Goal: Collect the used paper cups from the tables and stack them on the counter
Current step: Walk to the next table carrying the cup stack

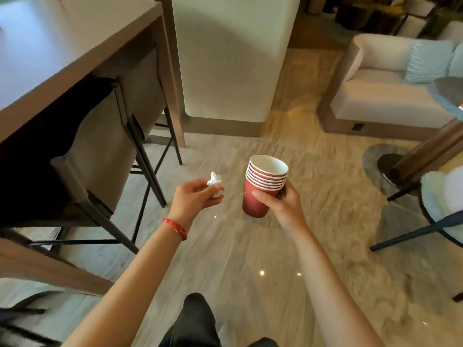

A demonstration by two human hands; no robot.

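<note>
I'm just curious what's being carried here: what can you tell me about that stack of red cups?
The stack of red cups is several paper cups nested together, red outside, white rims and white inside, the top one looking empty. It tilts slightly left, held in mid-air above the floor. The right hand grips its lower part, thumb across the front.

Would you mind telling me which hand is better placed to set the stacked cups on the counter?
Right. The right hand already grips the stack of red paper cups, while the left hand pinches a crumpled white tissue, though the wooden counter lies leftward.
</note>
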